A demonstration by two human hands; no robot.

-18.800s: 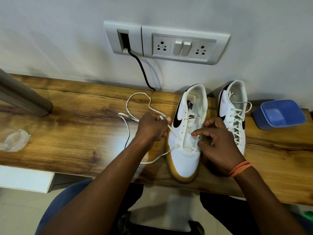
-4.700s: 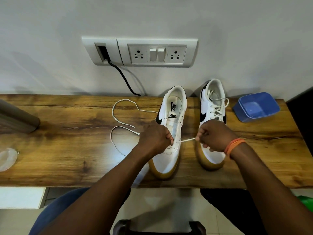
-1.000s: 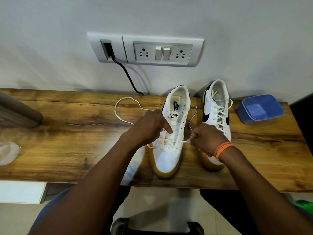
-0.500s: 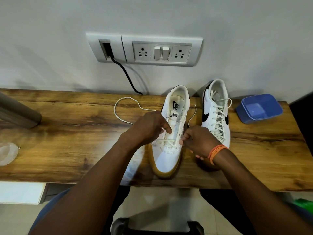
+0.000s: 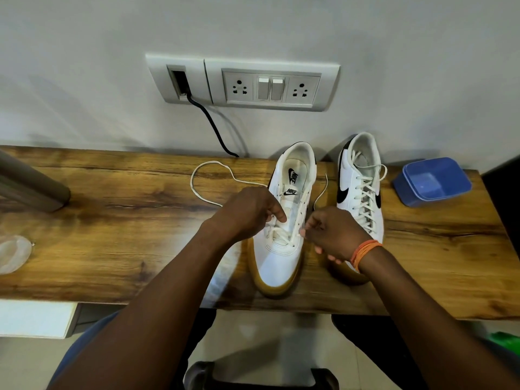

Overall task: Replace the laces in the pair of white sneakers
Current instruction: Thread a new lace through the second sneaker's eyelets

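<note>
Left hand [image 5: 247,212] pinches lace [image 5: 209,167] at left sneaker [image 5: 284,220]; right hand [image 5: 332,235] pinches its other end (right sneaker [image 5: 363,192] laced).

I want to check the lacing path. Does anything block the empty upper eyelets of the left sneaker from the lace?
Nothing visible does. The upper eyelets lie uncovered above both hands; the right hand pinches the lace beside them.

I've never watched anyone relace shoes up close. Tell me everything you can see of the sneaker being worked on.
The sneaker being laced is white, leather-like, with a black swoosh, a gum-brown sole and a branded tongue. It stands upright on the wooden table, toe toward the person. A white lace crosses only its lowest eyelets. The left hand rests on it, and the right hand pinches the lace beside it.
</note>
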